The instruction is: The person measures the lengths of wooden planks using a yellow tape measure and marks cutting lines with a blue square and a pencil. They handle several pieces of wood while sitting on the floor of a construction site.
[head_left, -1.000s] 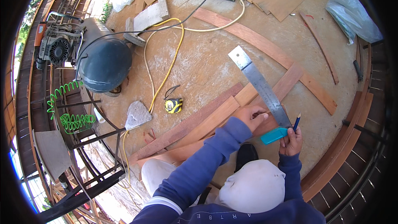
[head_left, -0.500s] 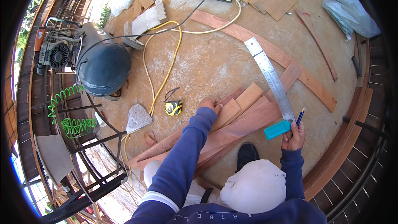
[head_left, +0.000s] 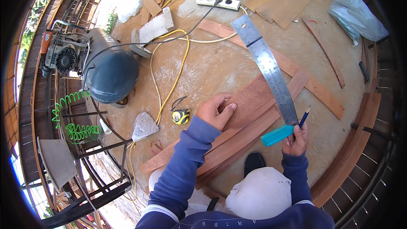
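Observation:
My left hand (head_left: 215,112) grips the edge of a reddish wooden board (head_left: 251,97), thumb on its upper face. That board is raised over several other wooden boards (head_left: 246,135) stacked at a slant before my knees. My right hand (head_left: 296,141) is closed around a try square (head_left: 276,135) with a teal handle and a long metal blade that points up and away to the left. In the same hand a dark blue pencil (head_left: 304,118) stands tip up beside the blade. A yellow and black tape measure (head_left: 180,117) lies on the floor left of my left hand.
An air compressor (head_left: 111,73) stands at the left, near a green coiled hose (head_left: 81,131). Yellow and black cords run to a white power strip (head_left: 217,3). A stone (head_left: 145,126), a long curved plank (head_left: 324,95) and a plastic bag (head_left: 356,15) lie about the floor.
My left hand has lifted a reddish board from the pile and turned it face up. The try square's blade has tilted up and left in my right hand.

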A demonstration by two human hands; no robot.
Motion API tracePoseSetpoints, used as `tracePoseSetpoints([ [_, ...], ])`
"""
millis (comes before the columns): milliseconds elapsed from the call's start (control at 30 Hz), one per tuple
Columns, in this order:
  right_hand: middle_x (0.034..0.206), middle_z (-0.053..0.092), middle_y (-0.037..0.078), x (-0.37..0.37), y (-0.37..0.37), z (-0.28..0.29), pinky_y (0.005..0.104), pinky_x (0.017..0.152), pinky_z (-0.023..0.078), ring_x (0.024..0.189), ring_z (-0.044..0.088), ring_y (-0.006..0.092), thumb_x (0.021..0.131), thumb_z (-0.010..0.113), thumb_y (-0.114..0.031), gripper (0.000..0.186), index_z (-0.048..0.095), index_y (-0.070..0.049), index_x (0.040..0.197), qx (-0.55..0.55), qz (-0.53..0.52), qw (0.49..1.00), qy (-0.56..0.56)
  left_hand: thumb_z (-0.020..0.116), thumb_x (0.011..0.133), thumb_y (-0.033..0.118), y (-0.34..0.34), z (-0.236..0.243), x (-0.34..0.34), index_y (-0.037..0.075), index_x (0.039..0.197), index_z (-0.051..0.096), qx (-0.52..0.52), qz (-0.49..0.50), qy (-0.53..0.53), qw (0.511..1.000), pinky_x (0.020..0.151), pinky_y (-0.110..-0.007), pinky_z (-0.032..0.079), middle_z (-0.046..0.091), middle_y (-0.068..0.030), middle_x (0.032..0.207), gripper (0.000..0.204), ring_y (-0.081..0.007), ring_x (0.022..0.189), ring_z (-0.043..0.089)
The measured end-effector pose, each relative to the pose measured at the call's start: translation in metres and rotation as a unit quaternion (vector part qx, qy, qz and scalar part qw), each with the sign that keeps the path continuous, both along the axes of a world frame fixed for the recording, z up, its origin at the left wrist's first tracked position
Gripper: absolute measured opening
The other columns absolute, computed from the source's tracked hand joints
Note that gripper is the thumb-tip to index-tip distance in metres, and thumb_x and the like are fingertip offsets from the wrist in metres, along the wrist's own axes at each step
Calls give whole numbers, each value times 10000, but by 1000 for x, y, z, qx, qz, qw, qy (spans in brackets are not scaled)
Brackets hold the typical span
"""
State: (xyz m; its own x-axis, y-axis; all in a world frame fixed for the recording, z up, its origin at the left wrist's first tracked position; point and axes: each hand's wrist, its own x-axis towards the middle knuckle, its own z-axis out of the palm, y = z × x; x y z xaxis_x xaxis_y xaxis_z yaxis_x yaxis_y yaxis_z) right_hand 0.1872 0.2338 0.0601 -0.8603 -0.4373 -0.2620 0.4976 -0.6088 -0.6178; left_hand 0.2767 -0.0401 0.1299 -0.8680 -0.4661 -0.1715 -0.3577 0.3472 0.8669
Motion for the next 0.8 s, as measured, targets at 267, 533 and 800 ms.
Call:
tracePoseSetpoints([
  [267,704,503,18,13,-22,17,208,413,349,481,361,48,928,603,-81,146,520,-54,1044,-35,39,998,-18,694,830,137,58,38,-11,26,927,603,-39,-56,20,997,597,-363,490,619,-165,702,173,-290,626,630],
  [533,686,482,0,15,-22,27,206,416,354,483,357,43,935,574,-90,146,513,-42,1059,-34,40,998,-24,642,802,109,74,49,-17,24,1019,606,-21,-80,35,996,547,-368,480,594,-167,662,236,-293,547,613],
  [800,715,512,14,27,-18,29,194,394,333,471,359,39,931,567,-124,235,488,-39,1135,6,-6,1000,9,644,817,127,71,62,-23,34,1053,645,-50,-112,46,991,528,-343,475,595,-157,645,253,-257,531,604],
])
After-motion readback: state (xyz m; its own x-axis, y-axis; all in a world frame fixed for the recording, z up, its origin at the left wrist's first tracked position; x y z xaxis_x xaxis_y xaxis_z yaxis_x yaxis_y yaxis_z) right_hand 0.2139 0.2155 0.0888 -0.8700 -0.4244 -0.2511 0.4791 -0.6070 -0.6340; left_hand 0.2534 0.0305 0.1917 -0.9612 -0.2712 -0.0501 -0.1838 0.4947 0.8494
